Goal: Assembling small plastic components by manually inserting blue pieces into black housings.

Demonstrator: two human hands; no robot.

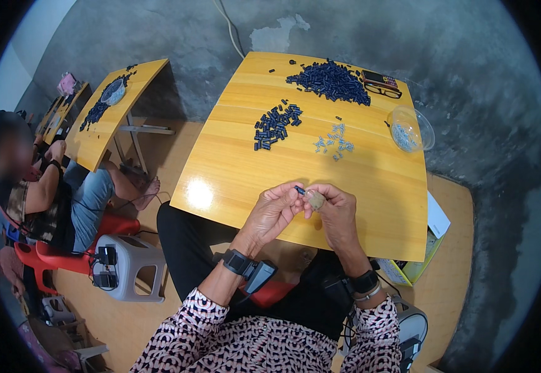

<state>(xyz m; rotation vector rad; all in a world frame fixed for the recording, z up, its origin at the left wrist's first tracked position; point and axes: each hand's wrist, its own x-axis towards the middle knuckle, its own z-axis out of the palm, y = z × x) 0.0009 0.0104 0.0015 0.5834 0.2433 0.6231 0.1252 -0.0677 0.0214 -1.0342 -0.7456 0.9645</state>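
Observation:
Above the near edge of the yellow table, my two hands meet fingertip to fingertip. In a pinch, my left hand holds a small black cylindrical piece. My right hand is closed close against that piece, with a beige covering on one of its digits; whatever its fingertips grip is too small to make out. Further up the table lies a loose group of the same black pieces. A scatter of small silvery parts lies to its right.
A large heap of black pieces covers the far side, beside eyeglasses and a calculator-like device. Clear bowls with silvery parts stand at the right edge. Another person sits at a second table on the left.

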